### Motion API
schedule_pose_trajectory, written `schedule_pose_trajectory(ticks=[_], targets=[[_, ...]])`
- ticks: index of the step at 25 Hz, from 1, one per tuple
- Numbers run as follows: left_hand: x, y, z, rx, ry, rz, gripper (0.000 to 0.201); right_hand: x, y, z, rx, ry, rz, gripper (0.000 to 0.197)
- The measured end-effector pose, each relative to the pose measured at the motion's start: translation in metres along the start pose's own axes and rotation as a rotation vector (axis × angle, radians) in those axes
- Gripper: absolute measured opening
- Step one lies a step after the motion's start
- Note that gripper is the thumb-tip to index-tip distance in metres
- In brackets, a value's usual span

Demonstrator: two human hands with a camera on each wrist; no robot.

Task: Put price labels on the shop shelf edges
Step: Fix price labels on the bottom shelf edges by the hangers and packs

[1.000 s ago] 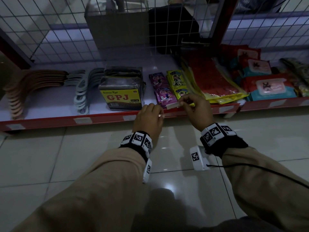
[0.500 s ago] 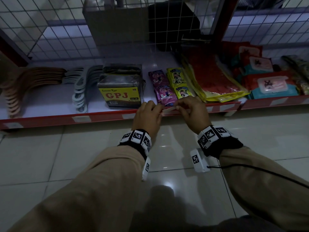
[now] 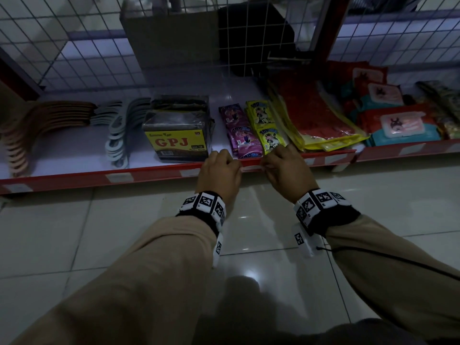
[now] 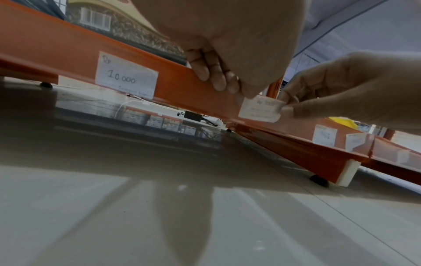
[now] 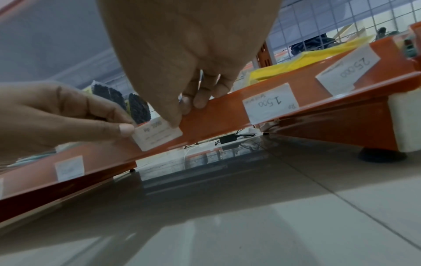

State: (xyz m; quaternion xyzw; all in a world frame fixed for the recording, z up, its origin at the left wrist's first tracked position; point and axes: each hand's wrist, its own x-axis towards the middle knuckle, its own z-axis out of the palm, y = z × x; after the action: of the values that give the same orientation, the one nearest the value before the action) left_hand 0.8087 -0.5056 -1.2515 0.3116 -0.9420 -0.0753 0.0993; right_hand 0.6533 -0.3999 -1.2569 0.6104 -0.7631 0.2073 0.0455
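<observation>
A small white handwritten price label [image 4: 261,109] [image 5: 157,136] lies against the face of the red shelf edge [image 3: 149,174], below the purple sachets [image 3: 239,130]. My left hand [image 3: 225,165] [image 5: 123,126] pinches its left end. My right hand [image 3: 278,165] [image 4: 286,106] pinches its right end, thumb on the paper and fingers curled over the rim. In the head view both hands hide the label.
More labels are stuck along the edge: "10.000" [image 4: 126,77] to the left, "1.500" [image 5: 271,104] and "25.000" [image 5: 348,70] to the right. On the shelf lie hangers [image 3: 49,123], a GPJ box [image 3: 178,135], yellow sachets [image 3: 265,125] and wipes packs [image 3: 398,123]. Glossy floor tiles [image 3: 74,232] lie below.
Both hands have brought the label down from just above the shelf rim onto the front face of the red edge.
</observation>
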Motion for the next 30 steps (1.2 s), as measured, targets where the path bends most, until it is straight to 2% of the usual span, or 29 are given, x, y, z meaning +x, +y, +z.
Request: schedule_pose_trajectory(ticks=[9,15,20,26,30], targets=[[0.000,0.001,0.000,0.050,-0.044,-0.001,0.030,-0.001,-0.002,0.000,-0.101,-0.044,-0.001,0.015],[0.001,0.001,-0.001,0.075,-0.062,0.004,0.027,-0.005,-0.002,-0.002,-0.071,0.004,0.009,0.016],[0.001,0.001,0.000,0.094,-0.077,-0.005,0.029,-0.004,-0.001,0.000,-0.078,-0.018,0.015,0.015],[-0.004,0.000,0.001,0.001,-0.021,0.002,0.029,-0.006,0.001,-0.008,-0.006,0.001,0.031,0.016],[-0.007,0.000,0.000,-0.013,0.013,0.010,0.027,-0.011,0.005,-0.016,-0.068,0.020,0.023,0.014]])
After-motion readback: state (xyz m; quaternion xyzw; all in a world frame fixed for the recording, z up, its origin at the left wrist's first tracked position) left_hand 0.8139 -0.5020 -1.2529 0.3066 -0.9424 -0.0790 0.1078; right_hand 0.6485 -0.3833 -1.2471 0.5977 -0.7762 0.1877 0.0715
